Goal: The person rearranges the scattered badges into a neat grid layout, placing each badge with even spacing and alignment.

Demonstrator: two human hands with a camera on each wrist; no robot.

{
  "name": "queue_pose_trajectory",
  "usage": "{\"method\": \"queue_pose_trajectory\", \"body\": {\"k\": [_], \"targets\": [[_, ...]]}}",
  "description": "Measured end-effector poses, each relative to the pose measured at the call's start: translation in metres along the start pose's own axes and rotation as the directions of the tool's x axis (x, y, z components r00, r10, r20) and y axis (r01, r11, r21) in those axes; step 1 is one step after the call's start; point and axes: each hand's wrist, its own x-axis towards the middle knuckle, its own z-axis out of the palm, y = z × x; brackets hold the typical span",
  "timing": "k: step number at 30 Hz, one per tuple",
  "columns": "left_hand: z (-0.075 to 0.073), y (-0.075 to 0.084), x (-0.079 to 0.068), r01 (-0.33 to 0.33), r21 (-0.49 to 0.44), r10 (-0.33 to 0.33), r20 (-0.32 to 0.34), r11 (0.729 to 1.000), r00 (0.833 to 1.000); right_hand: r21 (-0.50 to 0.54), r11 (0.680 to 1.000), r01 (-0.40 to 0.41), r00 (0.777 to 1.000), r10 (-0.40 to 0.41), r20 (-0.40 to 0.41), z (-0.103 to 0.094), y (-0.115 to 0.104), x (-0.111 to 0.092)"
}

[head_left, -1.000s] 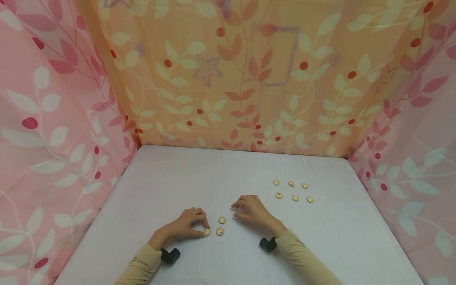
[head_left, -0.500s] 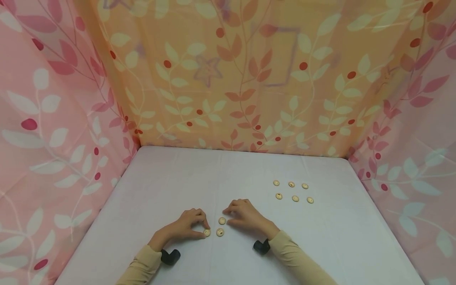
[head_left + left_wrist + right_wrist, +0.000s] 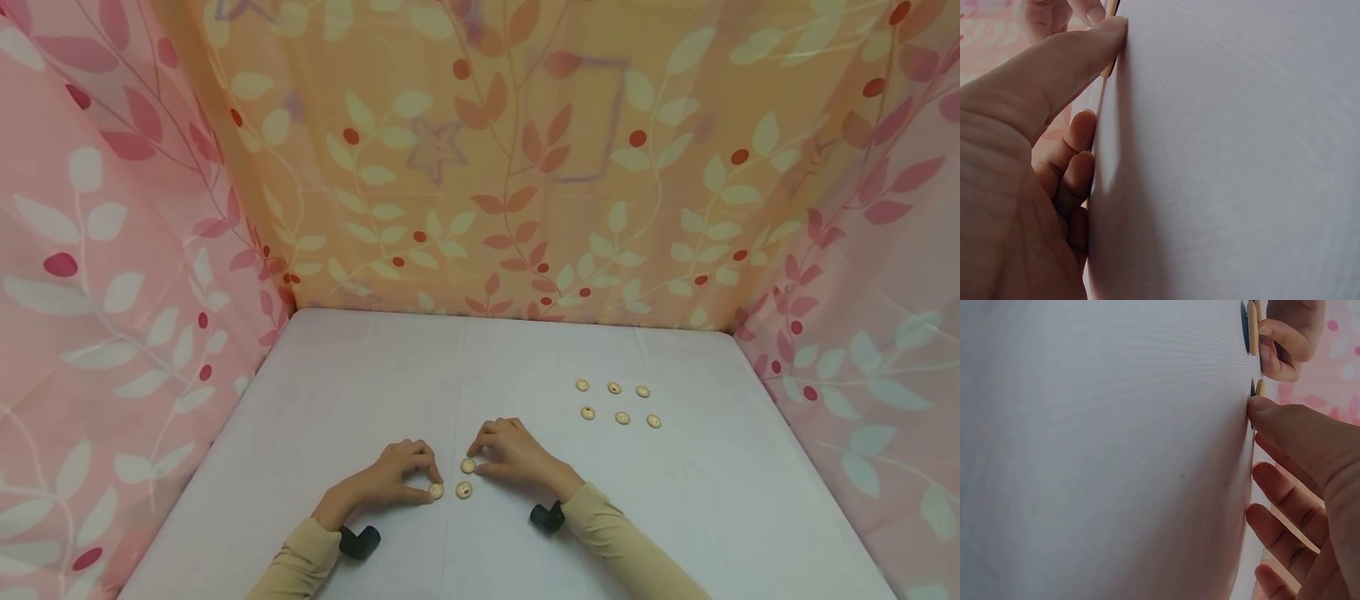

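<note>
My left hand [image 3: 392, 473] pinches a small round wooden disc [image 3: 437, 492] between thumb and index finger, down at the white tabletop. In the left wrist view, the thumb lies over that disc's thin edge and the other fingers are loosely bent. To the right, my right hand [image 3: 516, 452] has its thumb and index finger at opposite sides of a second disc [image 3: 468, 466]. The right wrist view shows the right thumb against this disc's edge [image 3: 1260, 387], with the remaining fingers spread. A third disc [image 3: 464, 490] lies just nearer than the second, between the hands, untouched.
Several similar pale discs lie in two rows at the right back, such as one near disc [image 3: 622, 418]. Patterned cloth [image 3: 510, 167] encloses the white table [image 3: 360, 367] at the back and both sides. A black wrist camera [image 3: 547, 518] sits under the right wrist.
My right hand has moved left and toward me, and its thumb and index finger have closed on the second disc. The left hand stays on its disc.
</note>
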Motion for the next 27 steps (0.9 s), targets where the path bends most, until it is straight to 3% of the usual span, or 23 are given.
{"method": "queue_pose_trajectory", "body": {"k": [15, 27], "targets": [[-0.0027, -0.0007, 0.001, 0.004, -0.004, -0.004, 0.005, 1.0, 1.0, -0.011, 1.0, 0.024, 1.0, -0.024, -0.01, 0.0013, 0.0002, 0.0033], [0.0003, -0.0016, 0.0001, -0.016, -0.011, 0.016, -0.006, 1.0, 1.0, -0.053, 0.998, 0.019, 0.999, -0.018, 0.027, 0.0039, -0.004, 0.0074]]}}
